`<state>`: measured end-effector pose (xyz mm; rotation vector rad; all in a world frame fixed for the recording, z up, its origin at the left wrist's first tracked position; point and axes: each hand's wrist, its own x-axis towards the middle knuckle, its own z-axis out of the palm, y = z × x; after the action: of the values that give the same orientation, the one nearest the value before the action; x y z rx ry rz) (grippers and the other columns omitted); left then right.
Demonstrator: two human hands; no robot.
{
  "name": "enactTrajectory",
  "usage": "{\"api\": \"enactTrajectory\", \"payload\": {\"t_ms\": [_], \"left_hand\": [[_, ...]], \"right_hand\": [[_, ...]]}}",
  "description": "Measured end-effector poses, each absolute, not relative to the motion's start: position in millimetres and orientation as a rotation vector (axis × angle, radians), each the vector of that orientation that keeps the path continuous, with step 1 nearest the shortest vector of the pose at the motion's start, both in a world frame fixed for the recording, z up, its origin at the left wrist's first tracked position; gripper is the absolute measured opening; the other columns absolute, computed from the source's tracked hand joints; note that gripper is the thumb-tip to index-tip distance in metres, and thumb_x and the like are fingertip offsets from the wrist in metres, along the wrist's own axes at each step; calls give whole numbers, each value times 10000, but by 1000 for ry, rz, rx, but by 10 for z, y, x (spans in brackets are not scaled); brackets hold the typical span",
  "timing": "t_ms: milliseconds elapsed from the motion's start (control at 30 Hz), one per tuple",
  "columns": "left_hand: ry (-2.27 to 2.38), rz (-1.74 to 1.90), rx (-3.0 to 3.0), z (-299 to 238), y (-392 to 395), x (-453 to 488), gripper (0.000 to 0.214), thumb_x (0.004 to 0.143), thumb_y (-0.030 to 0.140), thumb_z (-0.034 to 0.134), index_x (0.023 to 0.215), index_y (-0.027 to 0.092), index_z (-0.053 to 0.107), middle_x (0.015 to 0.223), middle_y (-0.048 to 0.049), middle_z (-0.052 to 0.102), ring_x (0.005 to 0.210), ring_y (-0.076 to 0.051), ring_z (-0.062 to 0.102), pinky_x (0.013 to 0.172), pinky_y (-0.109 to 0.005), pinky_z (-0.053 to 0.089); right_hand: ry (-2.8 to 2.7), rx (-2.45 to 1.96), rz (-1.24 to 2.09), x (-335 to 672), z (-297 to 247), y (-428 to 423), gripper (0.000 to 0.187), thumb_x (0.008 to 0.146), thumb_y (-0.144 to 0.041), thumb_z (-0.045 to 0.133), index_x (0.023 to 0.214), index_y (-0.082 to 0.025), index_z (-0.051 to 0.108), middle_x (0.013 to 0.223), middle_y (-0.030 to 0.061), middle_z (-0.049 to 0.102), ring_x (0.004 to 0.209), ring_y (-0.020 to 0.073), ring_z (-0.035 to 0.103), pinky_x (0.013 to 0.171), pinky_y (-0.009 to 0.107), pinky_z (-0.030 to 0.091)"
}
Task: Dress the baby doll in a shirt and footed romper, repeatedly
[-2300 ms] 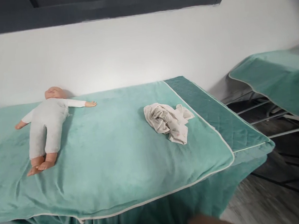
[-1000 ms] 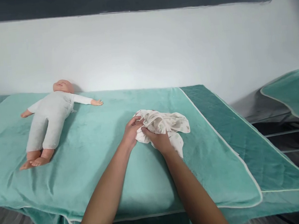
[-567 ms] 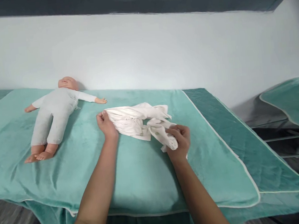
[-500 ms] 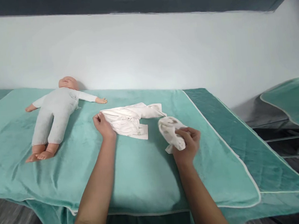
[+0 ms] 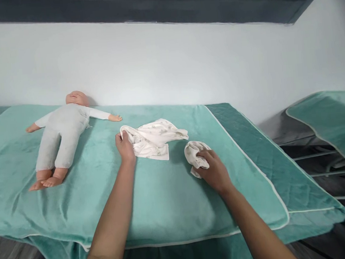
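My left hand [image 5: 125,146] is closed on the edge of what look like white baby pants [image 5: 155,139], printed with small figures. They lie rumpled on the bed, their two leg-like parts pointing right. Farther right, my right hand [image 5: 213,168] grips a bunched white printed cloth piece [image 5: 196,151], low over the bed; its full shape is hidden in the folds. Left of both hands, a baby doll [image 5: 66,122] with a white cloth body lies on its back, arms spread, head toward the wall.
A green plush cover [image 5: 167,202] with white piping spreads over the bed, with a darker green mattress [image 5: 253,150] showing at the right. A white wall [image 5: 154,62] stands behind. Another green-covered bed [image 5: 334,119] with metal bars is at the far right.
My left hand has shifted slightly right, raising the pants' edge and rumpling them. My right hand has turned palm-down and lowered the bunched cloth, which is now apart from the pants.
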<state>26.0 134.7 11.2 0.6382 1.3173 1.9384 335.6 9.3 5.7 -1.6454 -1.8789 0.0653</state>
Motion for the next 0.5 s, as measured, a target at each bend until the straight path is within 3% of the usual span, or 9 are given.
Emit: {"api": "enactTrajectory", "payload": {"t_ms": [167, 333, 500], "left_hand": [[1290, 1897, 678, 119, 1329, 283, 464, 871, 577, 681, 718, 210, 442, 664, 64, 374, 605, -93, 359, 577, -231, 323], [1301, 1842, 757, 120, 1343, 300, 408, 840, 529, 725, 714, 192, 532, 666, 50, 441, 621, -97, 402, 586, -229, 338], [1257, 1787, 832, 144, 1329, 322, 379, 828, 501, 733, 698, 177, 585, 659, 41, 465, 628, -96, 414, 589, -223, 335]], "right_hand": [[-1694, -1587, -33, 3475, 260, 86, 263, 788, -320, 667, 1036, -243, 624, 1137, 99, 662, 1034, 280, 659, 876, 421, 536], [-1825, -1791, -61, 3550, 8, 128, 213, 844, -325, 617, 1034, -238, 662, 1164, 123, 667, 1094, 320, 635, 900, 470, 524], [-2012, -1849, -37, 3642, 37, 55, 364, 872, -392, 636, 1214, -267, 645, 1307, 134, 623, 1195, 344, 610, 931, 492, 526]]}}
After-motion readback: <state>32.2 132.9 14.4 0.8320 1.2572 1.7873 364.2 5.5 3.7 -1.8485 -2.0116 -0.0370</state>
